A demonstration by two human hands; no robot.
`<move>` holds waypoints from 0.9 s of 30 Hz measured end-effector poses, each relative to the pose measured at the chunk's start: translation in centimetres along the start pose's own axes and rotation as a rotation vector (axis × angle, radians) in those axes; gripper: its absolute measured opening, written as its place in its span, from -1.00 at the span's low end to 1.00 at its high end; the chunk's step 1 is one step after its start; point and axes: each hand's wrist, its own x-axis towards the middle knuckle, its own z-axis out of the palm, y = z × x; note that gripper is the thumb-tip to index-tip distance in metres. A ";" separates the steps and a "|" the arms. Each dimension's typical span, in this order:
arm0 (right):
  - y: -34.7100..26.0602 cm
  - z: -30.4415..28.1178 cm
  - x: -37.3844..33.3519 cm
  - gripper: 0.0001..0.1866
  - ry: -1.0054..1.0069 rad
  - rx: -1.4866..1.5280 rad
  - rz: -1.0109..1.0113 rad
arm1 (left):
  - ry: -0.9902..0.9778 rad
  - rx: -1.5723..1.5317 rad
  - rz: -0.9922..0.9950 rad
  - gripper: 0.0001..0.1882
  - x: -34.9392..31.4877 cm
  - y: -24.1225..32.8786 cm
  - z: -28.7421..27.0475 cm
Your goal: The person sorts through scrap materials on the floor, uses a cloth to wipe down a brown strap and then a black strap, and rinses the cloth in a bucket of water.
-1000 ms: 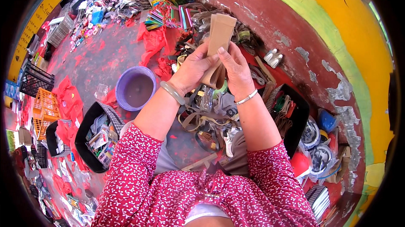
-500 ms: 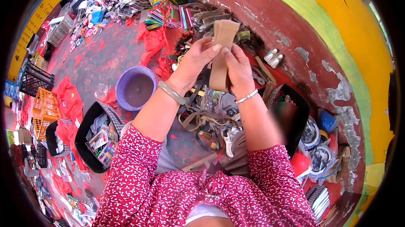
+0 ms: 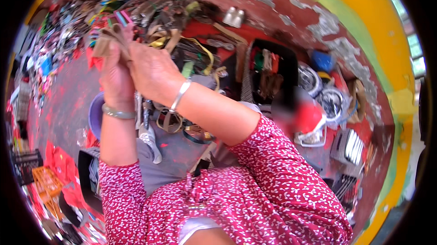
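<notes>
A tan, fabric-like flat strip is folded over at the tops of my hands, ahead and to the left. My left hand is closed round its lower part, thumb upward. Against it presses my right hand, fingers closed at the strip's right edge; its fingertips are partly hidden and motion blurs them. Below the hands lies a heap of straps and belts, among them a yellow strap. A white sock-like item rests near my left leg.
A purple bucket stands left of my left forearm. To the right is a black-lined basket of rolled items, with bagged wheels and a red ball-like object beyond. Two white bottles lie near the peeling wall.
My hands have moved left with the tan strip and come together. The strip, stretched out flat before, is now folded at the top. The whole view has turned to the right.
</notes>
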 end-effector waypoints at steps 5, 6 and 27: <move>3.9 -6.0 -1.9 -0.88 -0.107 0.400 0.065 | -0.195 -0.092 -0.160 -0.44 -1.5 -1.2 1.3; 4.4 -8.4 -2.7 -0.85 -0.111 0.747 0.273 | -0.223 -0.084 -0.185 -0.42 -1.6 -1.7 0.6; 42.1 -24.5 -30.5 -0.72 0.160 -0.955 1.267 | -0.093 0.345 -0.778 -0.64 -0.7 -12.6 -0.8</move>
